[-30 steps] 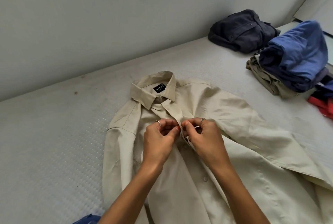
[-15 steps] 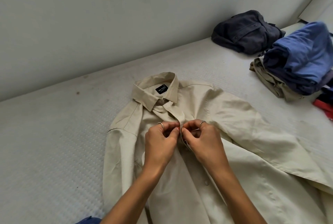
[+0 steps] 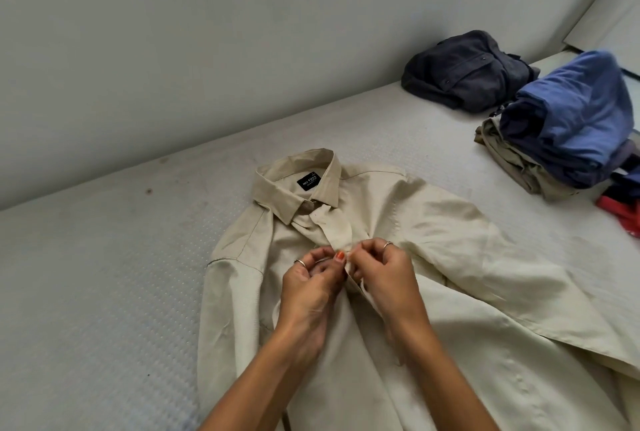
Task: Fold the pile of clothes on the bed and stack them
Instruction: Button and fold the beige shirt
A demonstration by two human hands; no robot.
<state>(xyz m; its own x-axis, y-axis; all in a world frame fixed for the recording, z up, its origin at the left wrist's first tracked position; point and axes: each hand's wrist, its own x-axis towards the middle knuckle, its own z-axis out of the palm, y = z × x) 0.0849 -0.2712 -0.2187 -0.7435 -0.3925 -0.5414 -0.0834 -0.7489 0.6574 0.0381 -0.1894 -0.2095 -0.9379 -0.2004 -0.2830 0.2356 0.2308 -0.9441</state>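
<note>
A beige collared shirt (image 3: 398, 222) lies face up on the bed (image 3: 104, 292), collar toward the wall, with a black label inside the neck. My left hand (image 3: 308, 285) and my right hand (image 3: 384, 274) meet at the shirt's front placket, a little below the collar. Each hand pinches one edge of the placket, thumbs and fingertips almost touching. The button under my fingers is hidden. The shirt's right sleeve spreads out toward the right edge of the view.
At the back right, near the wall (image 3: 242, 32), sits a dark grey bundled garment (image 3: 464, 70). In front of it a blue garment (image 3: 571, 115) lies on a khaki one (image 3: 512, 160). Red fabric (image 3: 623, 209) shows at the right edge.
My hands stay pinched on the placket at the same spot, with small finger shifts. The view has drifted slightly, so the clothes at the right sit a little differently in frame.
</note>
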